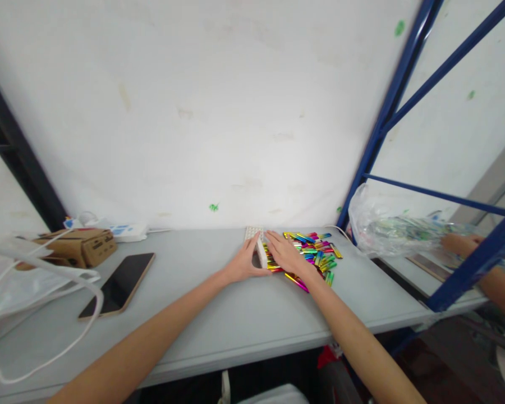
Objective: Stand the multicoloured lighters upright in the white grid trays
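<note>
Our left hand point(244, 262) cups the white perforated plastic block point(257, 244); right hand point(287, 253) lies spread flat on shiny multicoloured foil sticks point(315, 251). A careless sweep could scatter them off the grey bench point(235, 314).

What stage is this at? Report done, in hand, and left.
Done: cannot tell; the white tray stands tilted on edge and its holes are too small to read. In hand: the left hand props the tray while the right hand lies flat on the shiny coloured tubes. Left: a loose heap of tubes lies on the table.

bare tabletop point(219, 303) in front, phone point(120, 283) left, blue post point(382, 118) right
</note>
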Demonstrator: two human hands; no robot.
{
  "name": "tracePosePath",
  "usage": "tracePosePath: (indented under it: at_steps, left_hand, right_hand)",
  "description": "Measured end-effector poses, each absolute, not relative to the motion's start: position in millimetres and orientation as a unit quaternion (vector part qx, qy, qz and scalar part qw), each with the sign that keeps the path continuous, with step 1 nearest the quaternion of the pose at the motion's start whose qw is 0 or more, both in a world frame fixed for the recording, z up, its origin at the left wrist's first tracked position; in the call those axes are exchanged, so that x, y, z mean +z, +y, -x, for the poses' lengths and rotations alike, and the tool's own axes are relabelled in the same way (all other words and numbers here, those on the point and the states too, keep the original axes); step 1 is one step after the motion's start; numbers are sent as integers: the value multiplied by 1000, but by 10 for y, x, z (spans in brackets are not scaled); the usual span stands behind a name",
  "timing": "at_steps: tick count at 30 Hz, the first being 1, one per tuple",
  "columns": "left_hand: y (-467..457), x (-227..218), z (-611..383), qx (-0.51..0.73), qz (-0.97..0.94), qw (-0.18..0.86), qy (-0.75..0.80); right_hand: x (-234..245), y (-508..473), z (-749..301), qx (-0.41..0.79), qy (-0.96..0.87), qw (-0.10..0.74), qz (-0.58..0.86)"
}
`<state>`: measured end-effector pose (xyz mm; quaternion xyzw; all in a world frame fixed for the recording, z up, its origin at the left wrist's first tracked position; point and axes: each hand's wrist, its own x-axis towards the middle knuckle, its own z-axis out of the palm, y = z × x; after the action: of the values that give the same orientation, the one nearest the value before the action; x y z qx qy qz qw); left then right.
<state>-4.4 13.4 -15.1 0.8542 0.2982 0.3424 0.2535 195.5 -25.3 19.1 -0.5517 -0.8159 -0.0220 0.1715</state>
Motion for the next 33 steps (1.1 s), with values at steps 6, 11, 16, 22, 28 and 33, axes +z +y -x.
tracePosePath:
  at_steps: [6,11,16,22,28,33]
  left_hand:
    - [139,-129,61,336,-855,263,296]
    - [119,-102,62,328,-857,253,306]
    - [122,-117,67,323,-861,244,308]
    - [115,-117,75,323,-856,260,308]
    - [119,-114,76,327,-856,259,304]
    - [143,-160,68,341,-857,251,294]
  right_hand:
    - [96,-272,-1839,-48,-840,85,533]
    - [143,-264,-2017,-24,-816,68,574]
    - [200,-227,-2219,31,-792,17,610]
    - [270,-176,-2471,87,-743,-10,664]
    - [257,-154,-2600,66,-746,8,662]
    - [288,-230,-2310,-4,-769,130,626]
